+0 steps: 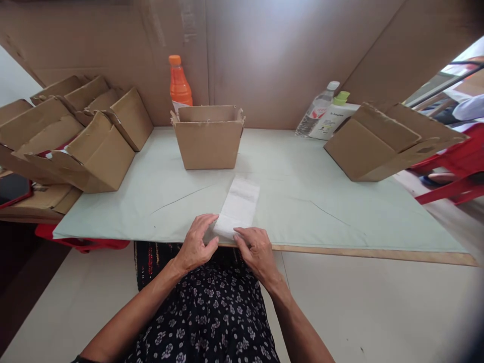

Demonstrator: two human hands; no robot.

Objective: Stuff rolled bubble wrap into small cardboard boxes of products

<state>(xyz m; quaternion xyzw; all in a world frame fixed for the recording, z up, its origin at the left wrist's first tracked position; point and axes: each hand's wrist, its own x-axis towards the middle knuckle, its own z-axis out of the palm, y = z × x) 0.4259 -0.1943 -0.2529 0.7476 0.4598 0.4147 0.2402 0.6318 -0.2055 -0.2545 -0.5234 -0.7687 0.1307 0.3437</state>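
Observation:
A white, soft-looking rectangular piece, perhaps a folded sheet or pouch (239, 204), lies flat at the table's near edge, slightly slanted. My left hand (197, 243) is beside its lower left corner, index finger and thumb apart, the index fingertip at its left edge. At the near right corner, my right hand (257, 252) has index finger and thumb close together, seemingly pinching the edge. Whether the thumb lies under the piece is hard to see. Beyond it stands an open cardboard box (210, 146), upright.
Several open cardboard boxes (108, 156) crowd the table's left side; another box (372, 146) stands right. At the back are an orange bottle (180, 83), a clear bottle (317, 108) and a white bottle with green cap (333, 120). A cardboard wall (257, 60) rises behind. Red chair (449, 161) at right.

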